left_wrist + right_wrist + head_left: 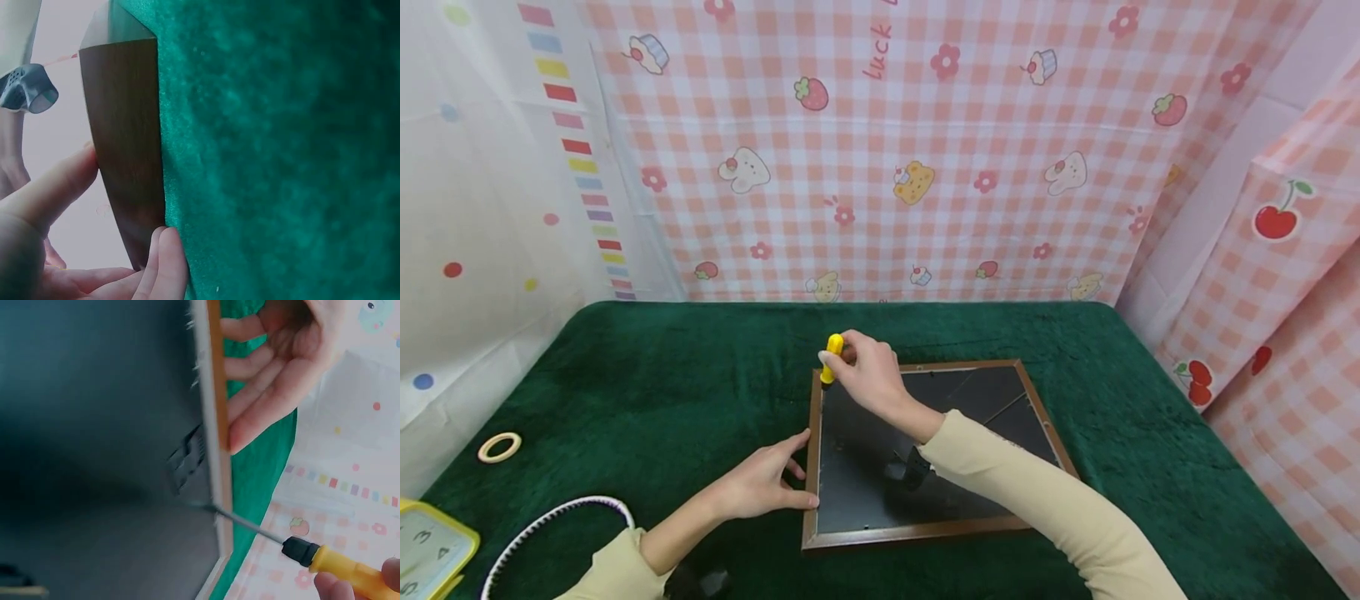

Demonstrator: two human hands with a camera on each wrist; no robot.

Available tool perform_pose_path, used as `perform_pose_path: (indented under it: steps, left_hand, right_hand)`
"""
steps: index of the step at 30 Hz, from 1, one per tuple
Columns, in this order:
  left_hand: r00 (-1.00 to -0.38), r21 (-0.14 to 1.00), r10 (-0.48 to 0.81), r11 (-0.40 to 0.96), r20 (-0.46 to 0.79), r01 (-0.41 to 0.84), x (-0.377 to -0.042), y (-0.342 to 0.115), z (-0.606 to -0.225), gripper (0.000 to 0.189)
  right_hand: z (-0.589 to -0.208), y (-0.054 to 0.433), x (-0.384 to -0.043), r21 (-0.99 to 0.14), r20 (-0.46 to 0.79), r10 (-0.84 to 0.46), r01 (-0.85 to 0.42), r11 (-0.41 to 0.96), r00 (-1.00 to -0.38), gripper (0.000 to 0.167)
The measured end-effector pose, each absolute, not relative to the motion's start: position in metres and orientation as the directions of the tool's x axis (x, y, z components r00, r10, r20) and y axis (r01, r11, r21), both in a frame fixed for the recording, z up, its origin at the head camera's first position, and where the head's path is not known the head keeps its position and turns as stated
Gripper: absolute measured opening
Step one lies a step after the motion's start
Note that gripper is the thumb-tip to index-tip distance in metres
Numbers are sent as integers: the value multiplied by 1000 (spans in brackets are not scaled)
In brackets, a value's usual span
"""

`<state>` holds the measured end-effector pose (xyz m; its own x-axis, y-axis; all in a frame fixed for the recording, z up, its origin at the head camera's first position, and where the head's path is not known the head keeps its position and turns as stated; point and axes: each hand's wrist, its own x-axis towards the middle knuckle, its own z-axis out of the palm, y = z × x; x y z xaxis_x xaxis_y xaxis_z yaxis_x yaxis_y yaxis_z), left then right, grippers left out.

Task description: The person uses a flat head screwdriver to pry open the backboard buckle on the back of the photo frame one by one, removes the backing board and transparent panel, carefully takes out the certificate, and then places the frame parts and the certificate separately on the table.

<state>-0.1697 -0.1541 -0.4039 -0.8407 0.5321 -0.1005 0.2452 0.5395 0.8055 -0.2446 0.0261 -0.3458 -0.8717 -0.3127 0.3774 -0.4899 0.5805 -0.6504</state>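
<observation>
Toward the near edge of the green-covered bench (662, 392), a little right of its middle, I have the brown wooden frame (925, 533) lying flat, its dark backing board (857, 467) facing up. In my head view, the left hand (760, 479) reaches in from the near left corner; its fingers are extended and rest against the frame's left side, with the thumb touching the top of the wood. The right hand (872, 379) crosses over the board and grips the yellow-handled screwdriver (832, 354) near the frame's far left corner, the handle tilted. Through the right wrist camera I see its metal shaft (250, 525) slant across the wood to the frame's inner edge, just beside a dark fitting (187, 459); I cannot tell whether the tip touches that piece. Near the bench's left edge I pick out a cream ring (485, 450), and closer to the near left corner a white hoop (550, 510) and a yellow clock (437, 533), partly out of view. Beyond the far edge hangs a pink checked curtain (865, 133).
</observation>
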Motion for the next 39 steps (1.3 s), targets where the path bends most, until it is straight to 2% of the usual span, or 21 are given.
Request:
perform_pose_path:
  steps: [4, 10, 13, 17, 19, 24, 28, 31, 35, 39]
  left_hand:
    - [-837, 798, 539, 544, -97, 258, -170, -153, -403, 88]
    - [-831, 770, 548, 568, -92, 289, -173, -154, -401, 89]
    - [-828, 757, 552, 580, -95, 300, -177, -155, -397, 84]
    - [-845, 767, 524, 585, -109, 263, -187, -158, -391, 68]
    - [-861, 780, 496, 581, -116, 230, -195, -160, -388, 63]
    - [-895, 791, 434, 581, -102, 191, -217, -164, -383, 61]
    - [-906, 774, 415, 598, -78, 207, -234, -165, -384, 59]
    - [-912, 754, 405, 620, -72, 216, -245, -165, -386, 57]
    - [-922, 741, 377, 643, -89, 192, -258, -161, -388, 54]
    - [-927, 739, 364, 649, -92, 182, -272, -154, -393, 50]
  right_hand:
    - [-345, 41, -248, -698, 375, -275, -464, 545, -886, 24]
    - [-328, 78, -259, -813, 385, -159, -415, 409, -909, 30]
    - [-320, 109, -264, -884, 300, -105, -318, 343, -948, 36]
    - [-320, 155, -271, -953, 141, -41, -147, 266, -989, 50]
    - [-340, 192, -290, -976, 105, -63, -115, 184, -992, 49]
    - [-359, 256, -296, -992, 13, -72, -22, 125, -997, 55]
    - [-347, 275, -266, -983, -104, -37, 97, 158, -994, 71]
    - [-355, 292, -260, -975, -187, -60, 178, 135, -980, 73]
    - [-372, 306, -257, -957, -267, -101, 251, 142, -959, 68]
    - [-384, 311, -257, -952, -299, -144, 284, 117, -943, 55]
